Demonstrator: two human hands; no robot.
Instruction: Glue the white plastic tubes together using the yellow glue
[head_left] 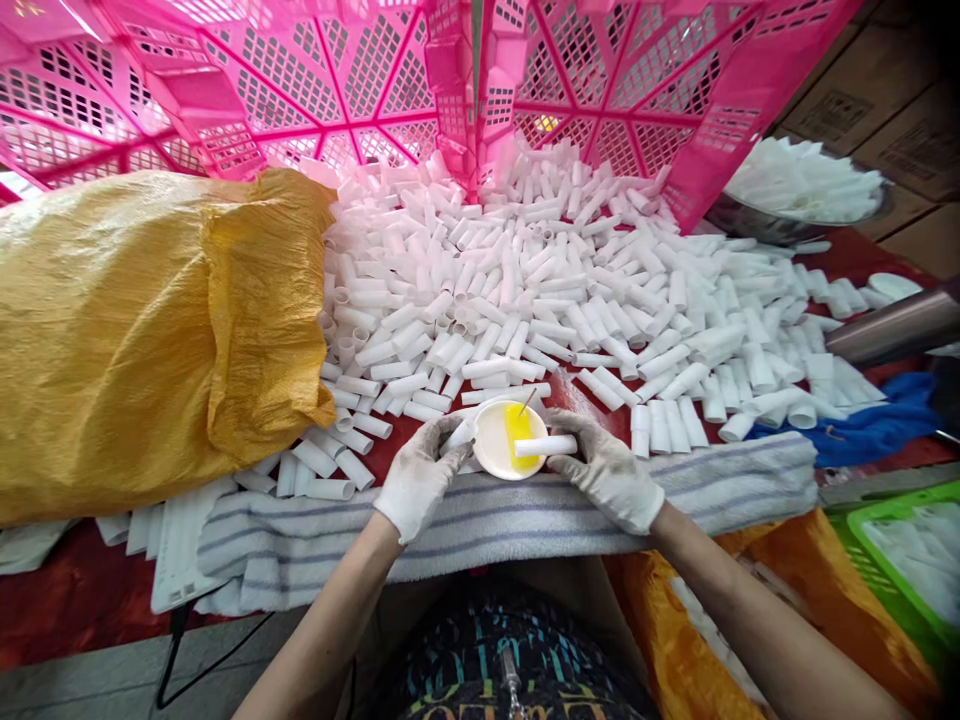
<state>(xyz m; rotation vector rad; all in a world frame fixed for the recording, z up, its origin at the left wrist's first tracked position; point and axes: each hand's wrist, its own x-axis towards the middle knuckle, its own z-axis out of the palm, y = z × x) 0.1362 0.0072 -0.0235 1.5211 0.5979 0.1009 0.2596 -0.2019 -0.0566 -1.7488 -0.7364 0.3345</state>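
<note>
Both hands wear whitish gloves. My left hand [422, 478] is closed on a short white tube [459, 436], left of a round white dish [491, 462]. In my right hand [606, 472], another white tube [544, 446] is gripped by its right end and lies level over the dish. Inside the dish is a yellow patch [517, 424] with a thin stick [528, 402] leaning up from it. A large heap of white tubes [525, 260] spreads behind the dish.
A yellow sack [150, 330] lies at left, with pink crates [360, 70] behind the heap. A striped towel [510, 520] lines the front edge. At right are a metal bowl [750, 218], a blue cloth [877, 425] and a green basket [870, 530].
</note>
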